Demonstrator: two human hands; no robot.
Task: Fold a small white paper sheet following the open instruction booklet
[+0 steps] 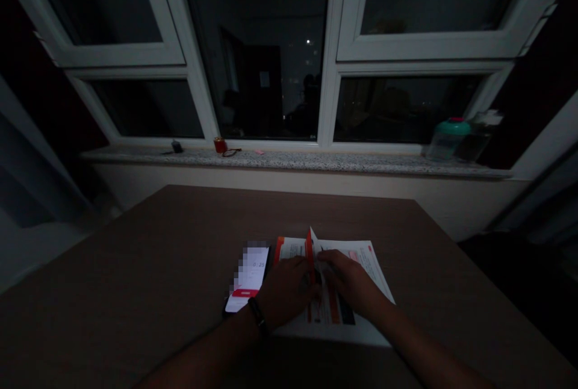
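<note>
A printed magazine or booklet [366, 256] with orange, white and black print lies open on the brown table. One page [310, 242] stands up from its middle, with an orange edge facing left. My left hand [289, 289], a dark band on its wrist, has its fingers curled against the left side of this page. From the right, my right hand [350, 280] grips the same page with bent fingers. Dim light and the hands hide some fingertips and the page's lower part. Left of the booklet, close to my left hand, lies a lit phone [253, 268].
The table [180, 256] reaches toward a wall below a speckled stone windowsill [289, 161]. On the sill are a small red jar [220, 145], a dark small object [176, 146] and a clear bottle with a teal top [451, 136]. White-framed windows rise behind.
</note>
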